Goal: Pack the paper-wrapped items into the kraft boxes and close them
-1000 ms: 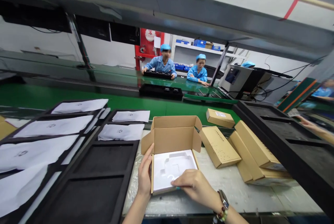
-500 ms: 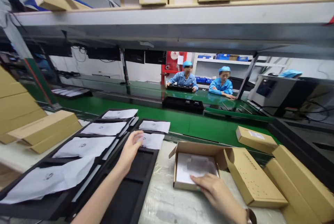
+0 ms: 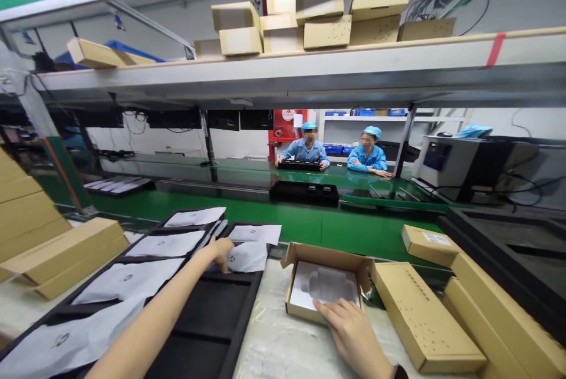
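My left hand is at the left end of a white bag with a small printed mark, its fingers curled round that end. The bag lies in a black compartment tray, and its surface is creased. Behind it rests another white bag. My right hand grips the near wall of an open cardboard box, fingers over the rim; the thumb is mostly hidden. Inside the box sits a white insert with a greyish recessed shape.
A second black tray to the left holds several white bags. Closed cardboard boxes lie at the right, more at the left. Beyond runs a green conveyor with a black tray. Two co-workers sit across; a shelf spans overhead.
My left hand has come down from above the tray onto the end of the near white bag, which is now creased. My right hand stays at the box. The view has tilted up.
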Demonstrator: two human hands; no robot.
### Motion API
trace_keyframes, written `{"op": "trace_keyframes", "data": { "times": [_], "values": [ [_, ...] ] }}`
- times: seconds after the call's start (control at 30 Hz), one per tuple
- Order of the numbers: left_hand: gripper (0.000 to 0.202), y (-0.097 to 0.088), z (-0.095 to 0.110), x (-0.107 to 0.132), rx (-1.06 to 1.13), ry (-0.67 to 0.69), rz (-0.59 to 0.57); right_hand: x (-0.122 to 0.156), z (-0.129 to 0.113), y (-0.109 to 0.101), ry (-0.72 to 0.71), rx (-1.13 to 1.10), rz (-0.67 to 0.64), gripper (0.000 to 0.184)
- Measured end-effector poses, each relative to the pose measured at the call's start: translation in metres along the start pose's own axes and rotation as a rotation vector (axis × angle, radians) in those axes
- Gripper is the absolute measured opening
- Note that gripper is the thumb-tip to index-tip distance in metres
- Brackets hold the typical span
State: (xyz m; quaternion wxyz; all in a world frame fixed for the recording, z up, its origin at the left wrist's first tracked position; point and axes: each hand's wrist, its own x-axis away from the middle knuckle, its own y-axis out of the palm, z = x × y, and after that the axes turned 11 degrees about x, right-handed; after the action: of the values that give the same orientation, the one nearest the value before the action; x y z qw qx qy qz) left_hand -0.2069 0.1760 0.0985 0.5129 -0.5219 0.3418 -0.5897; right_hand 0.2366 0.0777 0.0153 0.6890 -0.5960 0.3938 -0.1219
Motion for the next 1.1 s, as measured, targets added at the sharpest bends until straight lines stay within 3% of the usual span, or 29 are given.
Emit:
{"op": "trace_keyframes", "data": {
  "times": [0.13, 0.27, 0.33, 0.4, 0.43, 0.53, 0.63, 0.7, 0.8, 0.87, 0.93, 1.0, 1.1],
  "values": [
    [0.056, -0.012, -0.005, 0.043, 0.004, 0.105, 0.156, 0.001, -0.003, 0.001, 0.008, -0.004, 0.005, 0.063],
    [0.047, -0.019, 0.015, 0.118, 0.024, 0.131, 0.394, 0.002, -0.003, -0.005, 0.032, -0.054, 0.043, 0.051],
    [0.042, -0.004, 0.038, 0.156, 0.011, 0.184, 0.490, 0.002, -0.005, -0.017, 0.055, -0.107, 0.152, 0.045],
    [0.044, 0.031, 0.069, 0.182, -0.065, 0.318, 0.567, 0.005, -0.012, -0.037, 0.123, -0.174, 0.326, 0.044],
    [0.048, 0.054, 0.085, 0.188, -0.096, 0.378, 0.532, 0.006, -0.019, -0.047, 0.154, -0.202, 0.405, 0.044],
    [0.036, 0.129, 0.133, 0.183, -0.093, 0.565, 0.322, 0.012, -0.046, -0.067, 0.072, -0.124, 0.465, 0.054],
    [0.029, 0.174, 0.163, 0.164, -0.010, 0.661, 0.180, 0.022, -0.068, -0.059, -0.094, 0.145, 0.405, 0.047],
    [0.037, 0.181, 0.165, 0.155, 0.119, 0.695, 0.120, 0.033, -0.073, -0.042, -0.098, 0.229, 0.396, 0.036],
    [0.038, 0.174, 0.147, 0.153, 0.326, 0.733, 0.064, 0.051, -0.070, -0.020, -0.059, 0.186, 0.377, 0.024],
    [0.024, 0.171, 0.132, 0.156, 0.396, 0.792, 0.146, 0.059, -0.068, -0.013, -0.037, 0.119, 0.378, 0.019],
    [0.009, 0.171, 0.122, 0.160, 0.402, 0.872, 0.310, 0.061, -0.069, -0.012, -0.007, 0.072, 0.395, 0.017],
    [0.017, 0.173, 0.119, 0.163, 0.410, 0.912, 0.448, 0.058, -0.074, -0.017, 0.037, 0.095, 0.410, 0.012],
    [0.011, 0.170, 0.128, 0.165, 0.472, 0.915, 0.461, 0.049, -0.086, -0.030, 0.048, 0.217, 0.421, 0.015]
  ]
}}
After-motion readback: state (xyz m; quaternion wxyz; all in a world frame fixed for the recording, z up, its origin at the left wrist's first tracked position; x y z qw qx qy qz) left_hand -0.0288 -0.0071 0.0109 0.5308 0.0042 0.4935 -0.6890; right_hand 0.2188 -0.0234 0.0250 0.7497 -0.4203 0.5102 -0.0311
